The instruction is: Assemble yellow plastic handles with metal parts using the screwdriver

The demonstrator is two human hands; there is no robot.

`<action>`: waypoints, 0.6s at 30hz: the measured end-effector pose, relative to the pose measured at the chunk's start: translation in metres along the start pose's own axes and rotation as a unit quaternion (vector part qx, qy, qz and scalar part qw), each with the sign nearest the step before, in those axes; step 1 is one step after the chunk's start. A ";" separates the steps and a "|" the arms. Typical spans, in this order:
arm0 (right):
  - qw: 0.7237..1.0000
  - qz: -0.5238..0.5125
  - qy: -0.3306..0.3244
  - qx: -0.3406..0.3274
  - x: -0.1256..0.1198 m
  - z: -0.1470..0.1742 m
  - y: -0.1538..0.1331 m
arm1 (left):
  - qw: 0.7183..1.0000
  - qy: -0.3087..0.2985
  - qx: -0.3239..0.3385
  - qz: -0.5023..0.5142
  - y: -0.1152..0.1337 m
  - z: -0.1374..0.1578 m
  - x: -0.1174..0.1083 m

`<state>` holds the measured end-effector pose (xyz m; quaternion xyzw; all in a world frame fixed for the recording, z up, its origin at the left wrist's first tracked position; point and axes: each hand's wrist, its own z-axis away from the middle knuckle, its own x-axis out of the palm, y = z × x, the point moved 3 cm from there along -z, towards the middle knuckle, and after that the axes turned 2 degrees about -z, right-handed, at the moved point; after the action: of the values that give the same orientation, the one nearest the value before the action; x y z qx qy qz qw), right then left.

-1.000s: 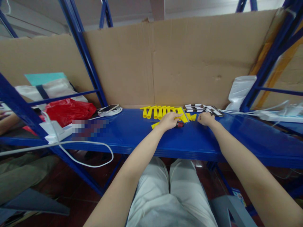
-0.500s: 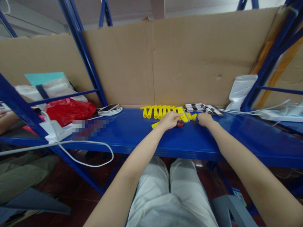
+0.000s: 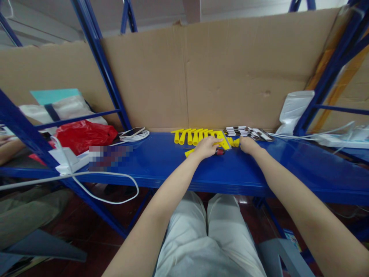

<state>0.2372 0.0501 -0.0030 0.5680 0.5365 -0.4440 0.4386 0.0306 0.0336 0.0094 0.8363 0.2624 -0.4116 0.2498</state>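
My left hand (image 3: 206,147) is closed on a yellow scraper (image 3: 225,143) with a metal edge along its right side, held tilted just above the blue shelf. A few centimetres to the right, my right hand (image 3: 249,145) is closed in a pinch beside a small heap of yellow pieces (image 3: 235,142); what its fingers hold is hidden. A row of several yellow scrapers (image 3: 191,137) with round hollow handles lies behind my left hand. Under that hand rests a screwdriver with a red and black handle (image 3: 220,152), and another yellow part (image 3: 188,153) shows left of the wrist.
Black-and-white packets (image 3: 236,131) lie at the back by the cardboard wall (image 3: 230,77). A phone (image 3: 134,132) sits on a coiled white cable at left, near a red bag (image 3: 85,135) and a power strip (image 3: 70,163). A white plastic bag (image 3: 295,111) stands at right.
My right hand has shifted very slightly left toward the yellow pieces. The left hand and the scraper stay in about the same place.
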 end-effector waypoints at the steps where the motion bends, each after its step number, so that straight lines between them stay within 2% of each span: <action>1: 1.000 -0.018 0.013 0.005 -0.002 0.000 0.001 | 1.000 -0.002 0.002 -0.002 0.000 0.000 0.000; 7: 0.986 -0.130 0.102 0.003 -0.019 0.004 -0.001 | 0.999 -0.034 0.042 -0.006 0.005 -0.001 0.003; 12: 0.931 -0.283 0.223 -0.058 -0.030 0.013 -0.017 | 0.997 -0.052 0.057 -0.031 0.012 0.001 0.001; 15: 0.914 -0.309 0.246 -0.088 -0.031 0.017 -0.029 | 0.996 -0.057 0.055 -0.044 0.015 0.002 -0.001; 18: 0.917 -0.290 0.245 -0.121 -0.032 0.018 -0.040 | 0.996 -0.054 0.045 -0.050 0.017 0.003 -0.003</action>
<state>0.1958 0.0267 0.0228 0.4213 0.8181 -0.3300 0.2106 0.0383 0.0185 0.0133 0.8088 0.2712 -0.4801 0.2044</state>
